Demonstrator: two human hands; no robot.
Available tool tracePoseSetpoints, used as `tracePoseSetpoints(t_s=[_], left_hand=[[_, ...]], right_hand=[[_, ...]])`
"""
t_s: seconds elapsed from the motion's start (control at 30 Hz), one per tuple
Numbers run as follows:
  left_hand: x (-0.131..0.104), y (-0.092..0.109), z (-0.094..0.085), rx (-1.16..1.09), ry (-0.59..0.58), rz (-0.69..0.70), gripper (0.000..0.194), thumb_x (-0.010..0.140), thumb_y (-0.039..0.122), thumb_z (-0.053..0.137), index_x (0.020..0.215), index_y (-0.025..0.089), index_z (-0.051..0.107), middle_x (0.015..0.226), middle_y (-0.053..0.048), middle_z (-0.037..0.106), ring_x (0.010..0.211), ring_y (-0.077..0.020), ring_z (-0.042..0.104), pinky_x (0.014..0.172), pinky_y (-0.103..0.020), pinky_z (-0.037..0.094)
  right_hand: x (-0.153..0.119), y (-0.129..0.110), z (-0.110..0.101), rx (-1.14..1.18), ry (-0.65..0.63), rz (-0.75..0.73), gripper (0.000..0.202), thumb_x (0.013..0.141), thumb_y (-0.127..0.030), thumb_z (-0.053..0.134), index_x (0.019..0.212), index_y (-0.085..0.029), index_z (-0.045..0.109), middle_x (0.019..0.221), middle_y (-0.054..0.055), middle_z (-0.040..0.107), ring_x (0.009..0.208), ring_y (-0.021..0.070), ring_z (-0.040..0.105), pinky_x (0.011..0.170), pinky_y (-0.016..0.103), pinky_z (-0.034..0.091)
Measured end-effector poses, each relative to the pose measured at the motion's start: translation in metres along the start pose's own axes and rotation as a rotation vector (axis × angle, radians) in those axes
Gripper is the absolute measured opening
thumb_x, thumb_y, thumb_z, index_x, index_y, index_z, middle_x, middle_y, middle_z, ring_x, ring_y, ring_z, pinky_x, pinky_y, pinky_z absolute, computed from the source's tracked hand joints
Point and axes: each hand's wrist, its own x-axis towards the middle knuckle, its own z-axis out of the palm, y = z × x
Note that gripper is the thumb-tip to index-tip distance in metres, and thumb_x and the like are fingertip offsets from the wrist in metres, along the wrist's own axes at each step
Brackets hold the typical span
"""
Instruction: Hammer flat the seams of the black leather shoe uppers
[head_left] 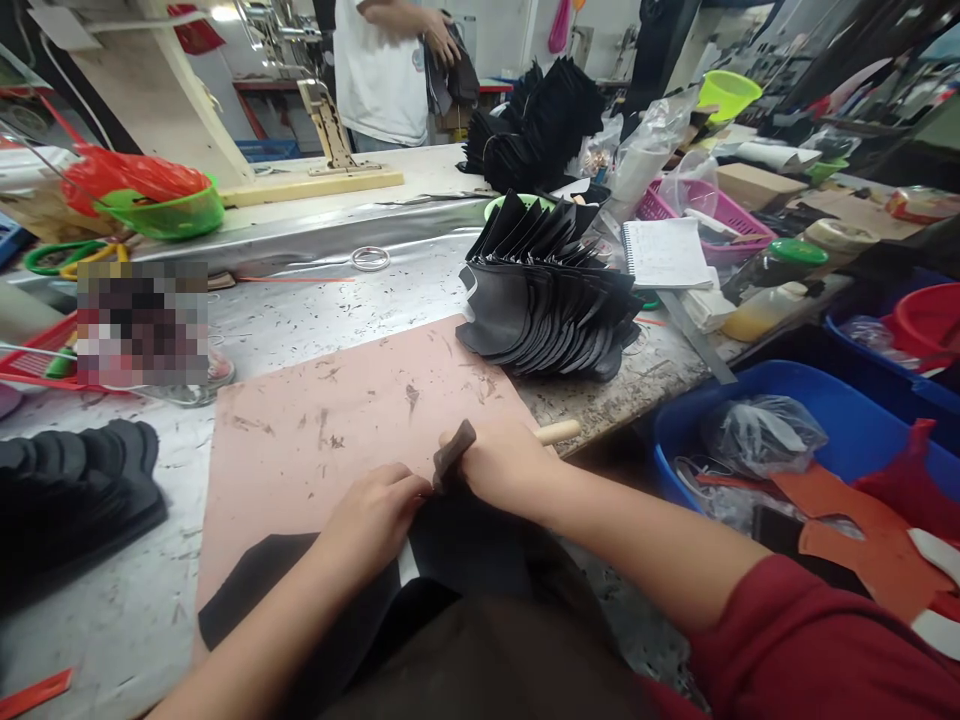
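My right hand (499,465) is wrapped round a hammer (559,432); its pale wooden handle sticks out to the right and its dark head shows by my thumb. Close beside it, my left hand (382,515) has its fingers closed on the edge of a black leather-like piece (469,550), right by the hammer head. That piece lies at the near edge of a pink board (360,390), with a pale strip showing on it. Its other part (259,580) spreads out under my left forearm. The near side is partly hidden by my arms and dark clothing.
A fanned stack of black pieces (547,310) stands past the board, with another stack (82,490) at left. A blue bin (675,430) with scraps sits right of the table. Sewing machine (326,130) and green basket (165,215) are behind. A person (382,75) stands beyond.
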Motion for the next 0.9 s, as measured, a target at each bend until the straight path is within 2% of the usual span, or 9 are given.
tracePoseSetpoints(t_s=[0.13,0.23,0.33,0.47,0.6,0.7,0.8,0.9], left_hand=[[-0.008,-0.001,0.000,0.005,-0.015,-0.026,0.031,0.080,0.013,0.037,0.093,0.022,0.064,0.083,-0.004,0.060,0.076,-0.0177,0.057,0.068,-0.029,0.046],[-0.013,-0.003,0.000,-0.022,0.011,-0.028,0.030,0.080,0.013,0.036,0.086,0.020,0.065,0.081,-0.004,0.059,0.074,-0.0166,0.056,0.068,-0.027,0.046],[-0.018,-0.005,0.000,-0.011,-0.005,-0.010,0.035,0.077,0.008,0.038,0.092,0.023,0.065,0.082,-0.004,0.059,0.074,-0.0170,0.056,0.069,-0.029,0.046],[-0.023,-0.008,-0.003,-0.043,-0.006,-0.033,0.029,0.080,0.012,0.037,0.087,0.020,0.065,0.082,-0.005,0.060,0.076,-0.0165,0.056,0.070,-0.027,0.046],[-0.028,-0.008,-0.005,-0.016,0.009,-0.009,0.032,0.080,0.012,0.036,0.091,0.021,0.065,0.084,-0.005,0.060,0.076,-0.0163,0.056,0.069,-0.027,0.046],[-0.033,-0.008,-0.002,-0.026,0.024,-0.025,0.030,0.081,0.012,0.036,0.086,0.019,0.064,0.079,-0.004,0.060,0.073,-0.0157,0.055,0.066,-0.027,0.046],[-0.039,-0.008,0.001,0.035,0.076,0.028,0.028,0.083,0.012,0.036,0.081,0.018,0.063,0.077,-0.005,0.059,0.072,-0.0167,0.054,0.067,-0.029,0.044],[-0.045,-0.012,0.000,0.113,0.069,0.083,0.027,0.082,0.011,0.040,0.091,0.022,0.063,0.082,-0.004,0.059,0.078,-0.0188,0.053,0.072,-0.033,0.042]], right_hand=[[-0.001,-0.006,0.001,0.045,0.037,-0.030,0.024,0.081,-0.015,0.043,0.087,-0.017,0.066,0.084,0.008,0.068,0.078,0.0170,0.060,0.073,0.027,0.039],[-0.001,-0.011,0.003,0.043,0.014,-0.002,0.023,0.081,-0.016,0.044,0.092,-0.016,0.064,0.084,0.008,0.068,0.076,0.0174,0.061,0.066,0.025,0.039],[0.000,-0.017,0.006,0.030,-0.027,0.027,0.021,0.079,-0.017,0.045,0.086,-0.017,0.065,0.080,0.006,0.068,0.072,0.0171,0.061,0.060,0.025,0.038],[0.002,-0.023,0.008,-0.004,0.031,-0.006,0.024,0.081,-0.017,0.042,0.089,-0.018,0.064,0.081,0.005,0.068,0.071,0.0178,0.061,0.057,0.026,0.037],[0.003,-0.028,0.008,0.029,0.016,-0.034,0.019,0.080,-0.018,0.045,0.081,-0.019,0.064,0.079,0.004,0.068,0.069,0.0168,0.061,0.053,0.025,0.036],[0.002,-0.032,0.010,-0.004,0.067,-0.051,0.019,0.080,-0.017,0.044,0.082,-0.019,0.063,0.077,0.003,0.068,0.068,0.0177,0.061,0.052,0.026,0.035],[0.002,-0.036,0.013,-0.042,0.066,-0.065,0.020,0.080,-0.015,0.043,0.083,-0.019,0.062,0.074,0.003,0.067,0.066,0.0183,0.061,0.050,0.026,0.033],[0.003,-0.040,0.016,-0.046,0.075,-0.071,0.019,0.080,-0.016,0.043,0.082,-0.019,0.062,0.073,0.003,0.067,0.066,0.0182,0.061,0.050,0.027,0.033]])
